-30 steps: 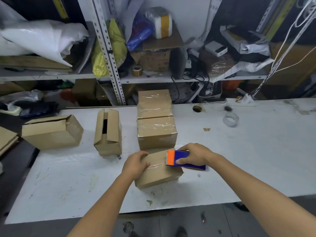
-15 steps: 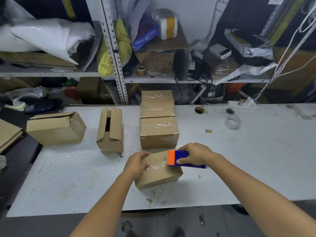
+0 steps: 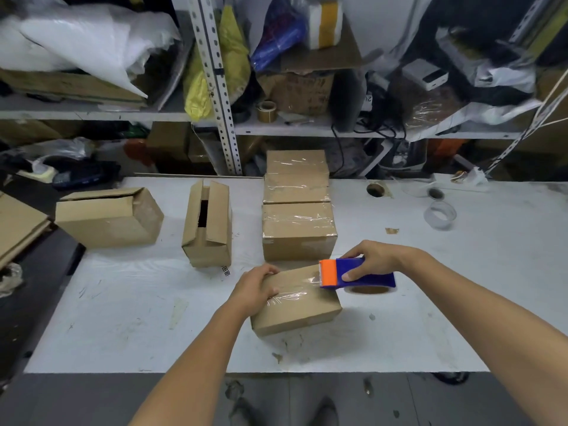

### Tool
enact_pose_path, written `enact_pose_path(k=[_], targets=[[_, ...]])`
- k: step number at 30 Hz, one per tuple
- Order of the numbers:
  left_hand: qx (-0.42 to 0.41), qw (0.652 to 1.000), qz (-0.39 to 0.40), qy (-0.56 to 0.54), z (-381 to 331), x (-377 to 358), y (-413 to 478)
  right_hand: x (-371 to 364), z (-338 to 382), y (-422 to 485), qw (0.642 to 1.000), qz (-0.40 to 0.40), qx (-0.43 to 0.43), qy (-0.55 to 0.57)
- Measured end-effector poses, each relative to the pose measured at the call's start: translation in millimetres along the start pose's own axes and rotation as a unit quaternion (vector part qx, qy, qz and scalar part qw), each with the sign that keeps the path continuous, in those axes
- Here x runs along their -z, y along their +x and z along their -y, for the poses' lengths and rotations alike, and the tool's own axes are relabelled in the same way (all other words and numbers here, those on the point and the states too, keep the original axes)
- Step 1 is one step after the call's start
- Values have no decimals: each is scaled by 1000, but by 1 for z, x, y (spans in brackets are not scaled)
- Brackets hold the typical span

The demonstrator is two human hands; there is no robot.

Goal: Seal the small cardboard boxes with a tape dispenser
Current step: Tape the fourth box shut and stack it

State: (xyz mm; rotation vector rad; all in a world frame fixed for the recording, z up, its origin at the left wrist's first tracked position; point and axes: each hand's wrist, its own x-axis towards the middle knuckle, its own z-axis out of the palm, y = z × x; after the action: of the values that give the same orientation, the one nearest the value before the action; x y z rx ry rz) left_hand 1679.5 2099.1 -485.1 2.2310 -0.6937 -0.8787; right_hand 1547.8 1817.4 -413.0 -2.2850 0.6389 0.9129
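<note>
At the near edge of a white counter (image 3: 461,302), the left hand (image 3: 253,290) grips a small cardboard box (image 3: 302,307). The right hand (image 3: 373,261) clasps a blue-and-orange tape dispenser (image 3: 358,273) at the box's right end, clear tape stretched across its top.

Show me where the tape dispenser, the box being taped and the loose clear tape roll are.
tape dispenser (image 3: 328,273): head view, orange front end.
box being taped (image 3: 298,284): head view, top face.
clear tape roll (image 3: 440,224): head view, near wall.
</note>
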Motion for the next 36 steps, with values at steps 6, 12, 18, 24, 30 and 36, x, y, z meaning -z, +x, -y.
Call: enact_pose_path(k=[6, 12, 18, 24, 30, 36], targets=[[0, 1000, -3, -6, -2, 2, 0, 21, -26, -6, 999, -32, -39, -15], [2, 1000, -7, -13, -3, 1, -3, 12, -33, -10, 999, -28, -28, -4], [1, 1000, -5, -28, -6, 1, -7, 7, -44, -19, 999, -28, -13, 23], [8, 1000, 0, -24, -7, 1, -4, 26, -78, -42, 996, -65, -53, 18], [18, 997, 10, 78, -21, 0, 3, 10, -71, -40, 993, -105, -29, 45], [-73, 993, -18, 87, -65, -46, 17, 2, -66, -42, 994, -102, -20, 38]])
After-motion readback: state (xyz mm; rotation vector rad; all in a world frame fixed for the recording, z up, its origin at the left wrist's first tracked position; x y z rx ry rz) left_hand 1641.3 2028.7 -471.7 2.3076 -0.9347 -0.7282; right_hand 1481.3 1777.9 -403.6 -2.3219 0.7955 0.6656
